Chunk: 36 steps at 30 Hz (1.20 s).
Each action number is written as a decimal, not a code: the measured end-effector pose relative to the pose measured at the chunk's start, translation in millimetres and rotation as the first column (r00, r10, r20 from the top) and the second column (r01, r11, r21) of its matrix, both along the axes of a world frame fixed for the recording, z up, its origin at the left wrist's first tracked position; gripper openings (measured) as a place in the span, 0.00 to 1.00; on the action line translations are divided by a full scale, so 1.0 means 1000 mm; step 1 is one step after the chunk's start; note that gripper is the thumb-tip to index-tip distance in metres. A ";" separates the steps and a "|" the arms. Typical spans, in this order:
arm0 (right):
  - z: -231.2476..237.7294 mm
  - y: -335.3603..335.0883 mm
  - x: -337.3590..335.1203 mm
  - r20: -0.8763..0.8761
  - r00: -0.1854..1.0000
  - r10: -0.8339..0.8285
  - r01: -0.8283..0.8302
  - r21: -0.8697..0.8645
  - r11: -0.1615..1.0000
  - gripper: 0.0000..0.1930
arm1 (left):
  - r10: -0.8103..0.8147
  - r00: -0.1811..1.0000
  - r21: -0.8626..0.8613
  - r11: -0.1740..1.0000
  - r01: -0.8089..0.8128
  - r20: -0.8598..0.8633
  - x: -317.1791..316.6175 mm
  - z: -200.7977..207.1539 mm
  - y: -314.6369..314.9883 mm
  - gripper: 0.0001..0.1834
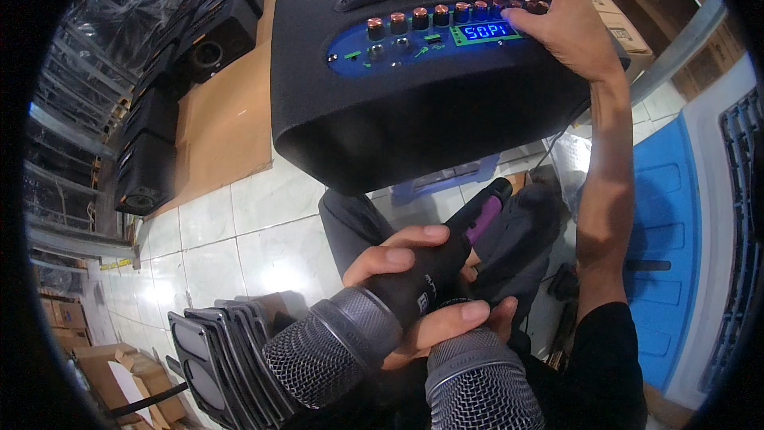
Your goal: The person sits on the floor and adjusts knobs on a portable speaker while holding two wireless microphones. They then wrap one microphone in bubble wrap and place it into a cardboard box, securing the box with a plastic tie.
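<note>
Now the left hand (446, 325) grips microphones (338, 341), right hand (563, 20) half-curled at knobs (442, 15), while a carton (97, 365) holds paper (130, 388).

Brightly lit, with white glare on the tiled floor (280, 272) at left and blue glow around the far display (487, 32). Shadowed on the blue panel (664, 199) at right; bent and blackened toward the rim.

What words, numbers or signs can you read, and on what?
Blue characters on the rectangular display of the black, box-shaped speaker: legible, not copied here.
Pale lettering on the left black, grey-meshed handheld microphone: partly visible, not copied.
Tiny green symbols on the speaker's blue-lit panel: too small.
Print on the brown cardboard box: too small.
</note>
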State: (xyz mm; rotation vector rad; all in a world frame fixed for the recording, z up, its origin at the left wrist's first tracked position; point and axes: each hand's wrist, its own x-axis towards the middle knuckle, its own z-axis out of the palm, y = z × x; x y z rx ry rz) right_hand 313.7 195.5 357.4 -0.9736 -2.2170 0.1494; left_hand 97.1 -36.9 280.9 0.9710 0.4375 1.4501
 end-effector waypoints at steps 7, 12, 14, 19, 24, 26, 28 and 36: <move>0.003 -0.006 -0.005 -0.043 0.998 -0.049 0.045 -0.092 0.995 0.14 | 0.011 1.000 0.037 0.999 -0.012 0.014 0.001 0.001 0.001 0.34; 0.012 -0.017 -0.012 -0.230 0.973 -0.010 -0.040 -0.212 0.977 0.11 | 0.051 0.999 0.024 0.998 -0.051 0.000 0.004 0.000 -0.002 0.35; 0.014 -0.019 -0.013 -0.224 0.974 -0.043 -0.011 -0.231 0.973 0.11 | 0.039 0.999 0.050 0.998 -0.040 0.022 0.004 -0.002 -0.001 0.36; 0.009 -0.014 -0.010 -0.147 0.986 -0.075 0.045 -0.196 0.980 0.12 | 0.047 0.997 0.041 0.998 -0.045 -0.058 0.004 -0.001 -0.004 0.38; 0.005 -0.010 -0.010 -0.017 0.991 -0.136 0.135 -0.079 0.988 0.12 | -0.019 1.000 0.081 0.997 0.019 0.002 -0.001 -0.004 0.000 0.38; 0.008 -0.014 -0.009 -0.125 0.989 -0.077 0.058 -0.148 0.987 0.12 | 0.004 1.000 0.051 0.999 -0.004 -0.009 -0.001 -0.004 -0.002 0.38; 0.012 -0.018 -0.010 -0.181 0.981 -0.066 0.028 -0.205 0.978 0.11 | 0.020 1.000 0.050 0.999 -0.019 -0.012 0.001 -0.004 -0.003 0.38; 0.009 -0.010 -0.012 -0.397 0.918 -0.024 -0.034 -0.139 0.990 0.12 | 0.000 1.000 0.053 0.999 -0.001 0.013 0.001 -0.004 0.000 0.38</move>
